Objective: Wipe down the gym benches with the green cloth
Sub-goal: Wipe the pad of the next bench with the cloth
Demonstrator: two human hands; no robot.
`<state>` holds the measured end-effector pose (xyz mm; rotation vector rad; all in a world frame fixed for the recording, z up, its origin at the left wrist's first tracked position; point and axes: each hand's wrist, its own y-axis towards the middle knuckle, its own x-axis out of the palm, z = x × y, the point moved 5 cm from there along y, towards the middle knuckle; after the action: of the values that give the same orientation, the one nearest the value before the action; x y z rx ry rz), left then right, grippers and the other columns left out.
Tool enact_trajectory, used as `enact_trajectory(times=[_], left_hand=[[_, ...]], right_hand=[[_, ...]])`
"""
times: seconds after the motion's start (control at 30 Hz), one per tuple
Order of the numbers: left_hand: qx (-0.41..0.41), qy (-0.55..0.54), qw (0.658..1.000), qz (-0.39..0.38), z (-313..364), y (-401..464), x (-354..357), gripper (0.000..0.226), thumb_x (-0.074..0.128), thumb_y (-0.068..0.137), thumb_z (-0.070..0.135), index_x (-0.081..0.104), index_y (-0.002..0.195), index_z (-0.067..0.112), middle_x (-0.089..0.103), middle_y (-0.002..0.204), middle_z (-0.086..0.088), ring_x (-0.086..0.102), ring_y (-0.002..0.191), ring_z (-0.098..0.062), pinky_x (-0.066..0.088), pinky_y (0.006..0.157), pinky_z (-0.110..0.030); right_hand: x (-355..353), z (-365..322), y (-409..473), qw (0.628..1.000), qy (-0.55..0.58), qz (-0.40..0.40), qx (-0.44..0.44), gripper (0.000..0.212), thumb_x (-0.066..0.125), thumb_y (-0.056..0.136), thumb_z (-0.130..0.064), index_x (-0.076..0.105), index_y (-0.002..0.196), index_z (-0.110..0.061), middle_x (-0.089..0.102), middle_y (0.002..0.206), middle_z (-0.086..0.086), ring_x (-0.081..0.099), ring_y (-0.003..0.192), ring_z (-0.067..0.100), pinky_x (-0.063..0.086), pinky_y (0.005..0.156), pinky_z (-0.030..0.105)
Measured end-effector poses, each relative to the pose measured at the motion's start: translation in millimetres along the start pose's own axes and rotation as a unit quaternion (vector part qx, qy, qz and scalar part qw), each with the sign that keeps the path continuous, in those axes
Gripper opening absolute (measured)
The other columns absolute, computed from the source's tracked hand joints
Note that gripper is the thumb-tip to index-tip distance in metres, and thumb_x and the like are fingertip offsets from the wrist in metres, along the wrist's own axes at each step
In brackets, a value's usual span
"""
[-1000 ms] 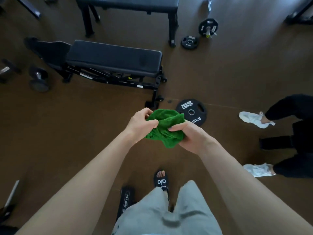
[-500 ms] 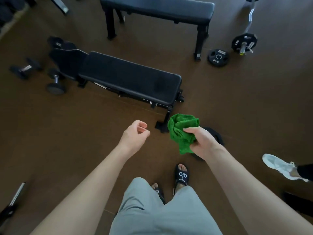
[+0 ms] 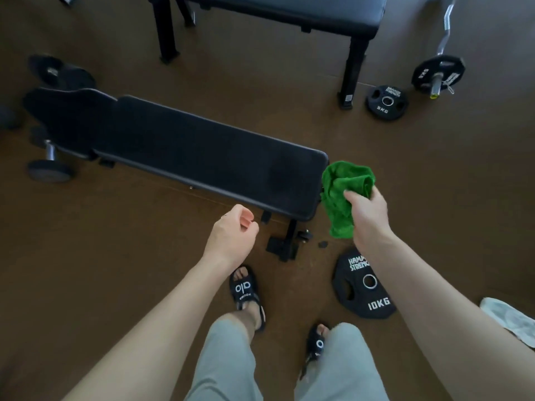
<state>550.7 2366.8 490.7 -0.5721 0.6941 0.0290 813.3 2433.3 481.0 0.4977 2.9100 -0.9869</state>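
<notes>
A bunched green cloth [image 3: 341, 195] hangs from my right hand [image 3: 369, 217], which grips it just off the right end of the near black bench [image 3: 188, 151]. The cloth is in the air, beside the bench pad and not touching its top. My left hand [image 3: 233, 235] hovers in front of the bench's near edge with loosely curled fingers and holds nothing. A second black bench [image 3: 289, 10] stands farther back, at the top of the view.
A 10 kg plate [image 3: 364, 287] lies on the brown floor by my right foot. A 5 kg plate [image 3: 386, 102] and a curl bar [image 3: 438, 70] lie at the back right. Dumbbells [image 3: 49, 160] sit at the left. Another person's white shoe [image 3: 509, 319] is at the right edge.
My left hand let go of the cloth and drew apart from it. I stepped closer, so the near bench now lies right before my hands, with my right hand carrying the cloth to its end.
</notes>
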Motion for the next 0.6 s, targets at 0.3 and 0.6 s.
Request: enact_trajectory(times=[0.3, 0.6], left_hand=[[0.083, 0.060, 0.991, 0.084, -68, 164, 73, 0.015, 0.057, 0.104, 0.034, 0.057, 0.096, 0.021, 0.061, 0.091, 0.006, 0.060, 0.082, -0.011, 0.051, 0.068, -0.026], [0.290, 0.158, 0.891, 0.310, -111, 258, 151, 0.039, 0.060, 0.099, 0.030, 0.040, 0.066, 0.020, 0.039, 0.056, 0.011, 0.039, 0.051, -0.016, 0.040, 0.055, -0.034]], right_hand=[[92, 127, 126, 0.745, -0.567, -0.182, -0.301, 0.066, 0.058, 0.100, -0.048, 0.038, 0.159, -0.027, 0.039, 0.164, 0.001, 0.025, 0.156, 0.021, 0.022, 0.127, 0.040], [148, 185, 201, 0.689, -0.613, -0.048, -0.384, 0.068, 0.009, 0.106, -0.056, 0.000, 0.165, -0.022, -0.016, 0.171, 0.013, -0.016, 0.159, 0.027, -0.014, 0.125, 0.037]])
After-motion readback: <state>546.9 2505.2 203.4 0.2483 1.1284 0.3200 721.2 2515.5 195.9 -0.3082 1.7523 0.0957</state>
